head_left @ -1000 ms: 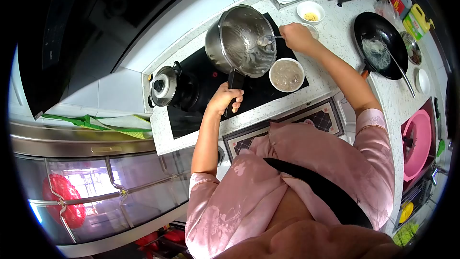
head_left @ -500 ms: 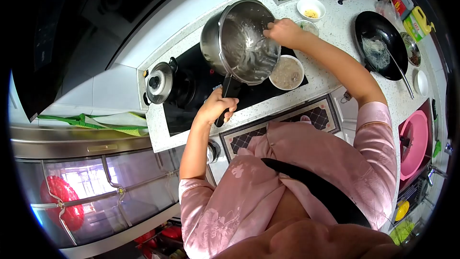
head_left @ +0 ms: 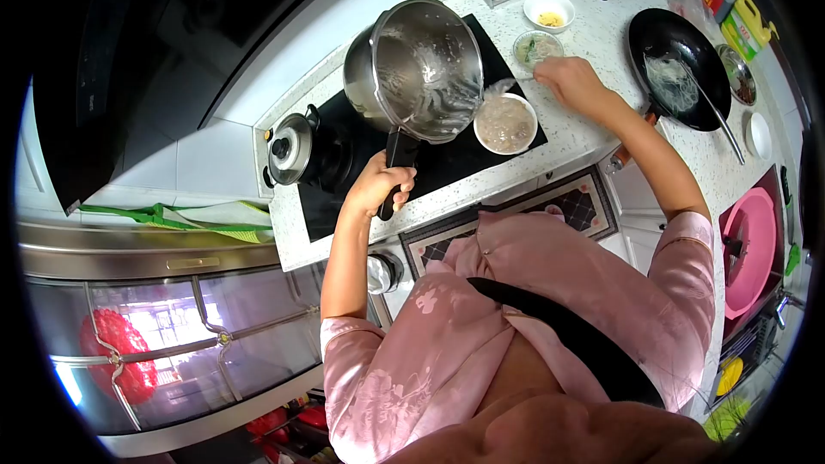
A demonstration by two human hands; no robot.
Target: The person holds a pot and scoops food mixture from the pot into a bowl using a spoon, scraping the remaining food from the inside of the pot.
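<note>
My left hand (head_left: 381,186) is closed round the black handle of a steel pot (head_left: 427,69), which is tilted so its nearly bare, wet inside faces me. A spoon (head_left: 500,87) is pinched in my right hand (head_left: 571,84), its bowl over the back edge of a white bowl (head_left: 505,125) of greyish, lumpy liquid. That bowl sits on the black cooktop (head_left: 325,211), to the right of the pot. Just behind my right hand are a small glass dish (head_left: 537,49) with something green and a white bowl (head_left: 548,12) with yellow bits.
A lidded pot (head_left: 292,149) stands at the cooktop's left. On the right counter are a black wok (head_left: 646,45) with clear noodles and a utensil, a small white bowl (head_left: 758,136) and a yellow-green jug (head_left: 747,27). A pink basin (head_left: 749,251) is in the sink.
My right hand has drawn the spoon out of the pot and moved right, over the bowl of liquid. The pot has shifted slightly left, still held by my left hand.
</note>
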